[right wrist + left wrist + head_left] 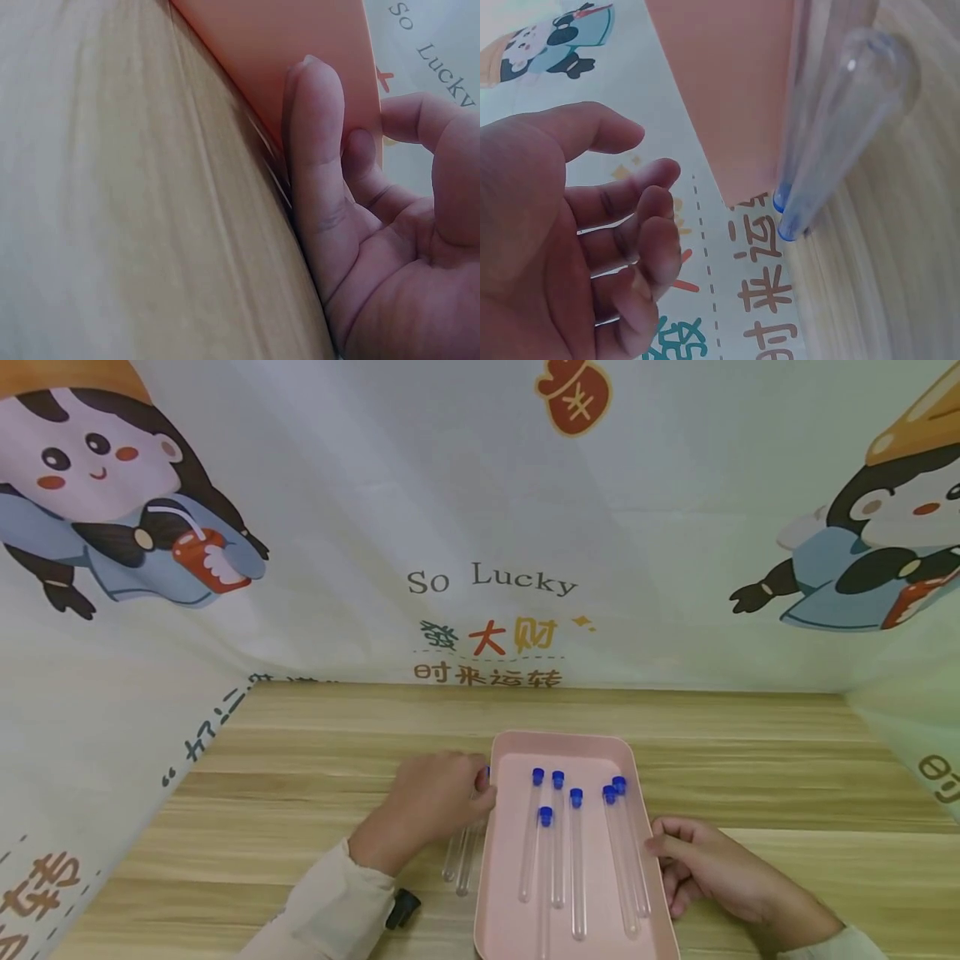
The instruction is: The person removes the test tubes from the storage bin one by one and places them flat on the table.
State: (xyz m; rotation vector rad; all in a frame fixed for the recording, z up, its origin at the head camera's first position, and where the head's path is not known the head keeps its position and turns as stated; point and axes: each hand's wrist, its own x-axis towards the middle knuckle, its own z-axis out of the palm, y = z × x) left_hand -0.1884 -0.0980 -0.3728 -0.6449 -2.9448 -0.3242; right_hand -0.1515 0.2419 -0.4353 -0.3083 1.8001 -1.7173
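A pink tray (pixel 504 860) on the wooden table holds several clear test tubes (pixel 577 877) with blue stoppers. Two more test tubes (pixel 463 860) lie on the table along the tray's left side, their upper ends partly hidden by my left hand (pixel 438 797). In the left wrist view, that hand hovers beside the tray with loosely bent fingers and nothing in them. My right hand (pixel 720 868) grips the tray's right edge, the thumb at the rim and other fingers against the outer wall, as the right wrist view shows.
A printed cloth (pixel 637 568) with cartoon figures and lettering hangs behind the table (pixel 337 735) and along both sides. A small black object (pixel 402 908) sits by the left sleeve (pixel 330 902).
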